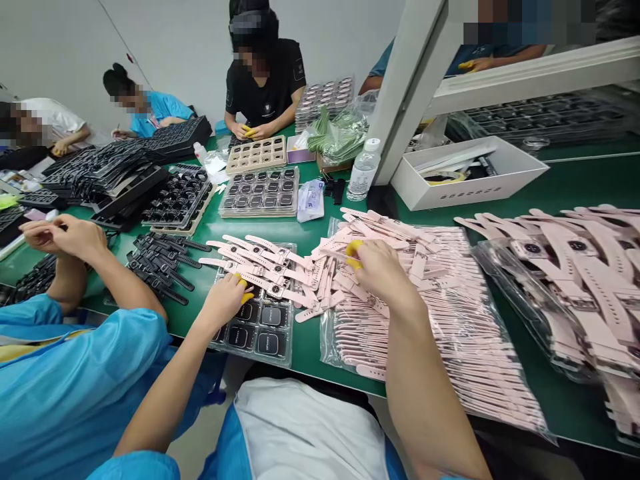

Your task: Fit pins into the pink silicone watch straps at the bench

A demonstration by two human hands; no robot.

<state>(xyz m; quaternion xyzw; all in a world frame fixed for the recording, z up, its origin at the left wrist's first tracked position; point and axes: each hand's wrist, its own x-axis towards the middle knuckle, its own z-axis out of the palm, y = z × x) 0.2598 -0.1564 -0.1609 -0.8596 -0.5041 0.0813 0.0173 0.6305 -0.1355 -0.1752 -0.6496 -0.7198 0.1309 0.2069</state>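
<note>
Left hand (225, 298) pinches a pink watch (265, 285) above the tray (260, 333); right hand (377, 267), right of tray, grip closed on pink straps (350, 280).

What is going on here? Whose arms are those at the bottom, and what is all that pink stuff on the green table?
This is one picture from a small camera worn on a person's head, so you see what that person sees when looking down. The two bare arms coming up from the bottom are that person's own. The left hand rests on a clear tray of dark watch faces; the pictures do not show whether it grips anything. The right hand is on a heap of pink watch straps. Both hands wear little yellow finger covers. Between the hands lie pink watches with straps on. The arms in blue at the far left belong to a neighbour, near black straps. All of it sits on a green table, where other people work too.
</note>
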